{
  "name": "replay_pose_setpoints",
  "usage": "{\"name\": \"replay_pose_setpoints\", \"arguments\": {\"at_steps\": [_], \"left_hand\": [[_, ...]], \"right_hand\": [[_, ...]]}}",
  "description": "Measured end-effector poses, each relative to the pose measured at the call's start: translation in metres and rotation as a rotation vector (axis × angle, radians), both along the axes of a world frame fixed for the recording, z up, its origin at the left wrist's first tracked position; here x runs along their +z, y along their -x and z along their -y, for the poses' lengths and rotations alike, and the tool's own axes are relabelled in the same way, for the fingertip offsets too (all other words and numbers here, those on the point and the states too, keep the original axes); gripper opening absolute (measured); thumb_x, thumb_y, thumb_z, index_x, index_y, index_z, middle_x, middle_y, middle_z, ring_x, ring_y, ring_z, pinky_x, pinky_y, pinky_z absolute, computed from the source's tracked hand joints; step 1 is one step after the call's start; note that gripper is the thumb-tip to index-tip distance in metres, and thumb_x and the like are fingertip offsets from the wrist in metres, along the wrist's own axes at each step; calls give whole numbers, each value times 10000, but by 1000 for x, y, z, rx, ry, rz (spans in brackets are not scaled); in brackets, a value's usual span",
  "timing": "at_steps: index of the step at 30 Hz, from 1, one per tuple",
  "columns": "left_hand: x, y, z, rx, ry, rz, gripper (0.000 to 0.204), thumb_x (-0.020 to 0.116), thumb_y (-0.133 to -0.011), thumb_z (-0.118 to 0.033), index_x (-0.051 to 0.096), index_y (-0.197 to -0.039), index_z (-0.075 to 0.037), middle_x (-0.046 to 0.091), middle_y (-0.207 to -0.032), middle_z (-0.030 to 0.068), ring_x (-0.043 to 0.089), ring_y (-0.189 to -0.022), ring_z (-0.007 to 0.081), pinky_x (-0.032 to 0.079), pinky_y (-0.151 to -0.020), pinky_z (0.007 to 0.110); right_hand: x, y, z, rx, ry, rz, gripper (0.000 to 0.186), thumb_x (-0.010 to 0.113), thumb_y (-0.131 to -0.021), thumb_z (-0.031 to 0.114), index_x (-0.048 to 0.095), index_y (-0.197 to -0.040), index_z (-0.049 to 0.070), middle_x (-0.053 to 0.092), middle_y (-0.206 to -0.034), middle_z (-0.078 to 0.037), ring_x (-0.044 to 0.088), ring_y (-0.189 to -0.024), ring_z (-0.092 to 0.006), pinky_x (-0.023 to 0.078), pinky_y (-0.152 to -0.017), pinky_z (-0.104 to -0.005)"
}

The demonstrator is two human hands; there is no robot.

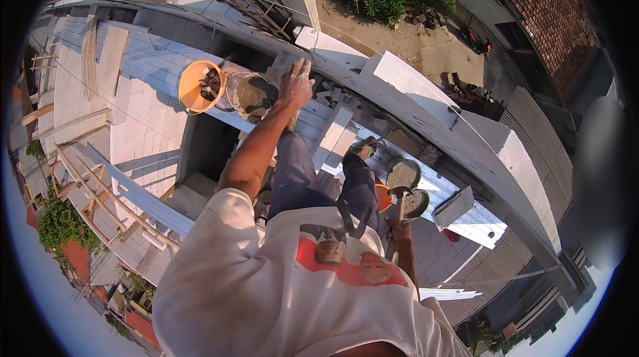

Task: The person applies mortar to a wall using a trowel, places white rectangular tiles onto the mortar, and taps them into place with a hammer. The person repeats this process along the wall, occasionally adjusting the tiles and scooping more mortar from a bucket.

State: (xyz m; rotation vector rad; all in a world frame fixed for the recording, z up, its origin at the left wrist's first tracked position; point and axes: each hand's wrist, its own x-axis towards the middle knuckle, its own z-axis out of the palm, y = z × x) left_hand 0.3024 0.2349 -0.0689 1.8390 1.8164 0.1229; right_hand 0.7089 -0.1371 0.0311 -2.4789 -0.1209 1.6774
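My left hand (296, 83) reaches forward with its fingers stretched out, beside the wall's inner edge; whether it rests on anything there is unclear. Just left of it stands a bucket of grey mortar (253, 95), and beyond that an orange bucket (193, 84) with dark broken pieces in it. Low on the right, my right hand (399, 229) is closed next to a dark bucket of mortar (417, 205). A dark curved piece (401, 191) shows above that hand, but what the fingers grip is not clear. Another mortar bucket (404, 174) sits just beyond.
I stand on narrow metal sheeting (313, 124) strewn with block pieces. A dark opening (213, 147) lies on the left. Along the right runs a wall with large white blocks (409, 84), with a yard far below. A grey block (453, 208) lies near the sheeting's end.
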Motion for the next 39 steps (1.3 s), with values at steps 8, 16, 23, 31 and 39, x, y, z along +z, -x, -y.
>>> {"name": "replay_pose_setpoints", "arguments": {"at_steps": [8,16,23,31,39], "left_hand": [[-43,5,-100,-154,-69,-213,926,740,-919,-386,259,-1619,-16,319,-1651,191,221,-1565,375,237,-1247,546],[-55,-11,-82,-92,-161,172,532,742,-914,-464,677,-1177,-5,655,-1183,217,615,-1162,371,484,-976,492],[-38,32,71,178,273,305,615,671,-928,-567,691,-986,45,701,-953,261,689,-954,432,524,-856,474],[-104,106,243,326,1023,433,1016,642,-936,-631,355,-1510,157,575,-1419,279,601,-1295,280,476,-1074,399],[-119,170,193,-67,1098,323,873,581,-977,-592,392,-1554,36,562,-1470,210,591,-1303,307,457,-1081,369]], "right_hand": [[-27,34,55,109,219,-14,303,834,-893,238,637,-748,59,565,-589,-35,528,-451,-160,432,-423,-344],[-60,-5,124,229,189,-30,234,797,-916,221,657,-796,77,591,-615,-29,534,-465,-146,433,-429,-336],[-35,-21,55,211,159,-104,241,780,-929,233,617,-808,103,565,-607,-4,513,-447,-121,421,-411,-308],[-24,-1,1,151,40,-112,241,751,-923,243,652,-783,73,540,-600,7,489,-469,-104,382,-425,-307],[-7,60,23,80,-50,140,140,675,-912,158,631,-808,75,516,-606,12,485,-461,-106,397,-418,-296]]}}
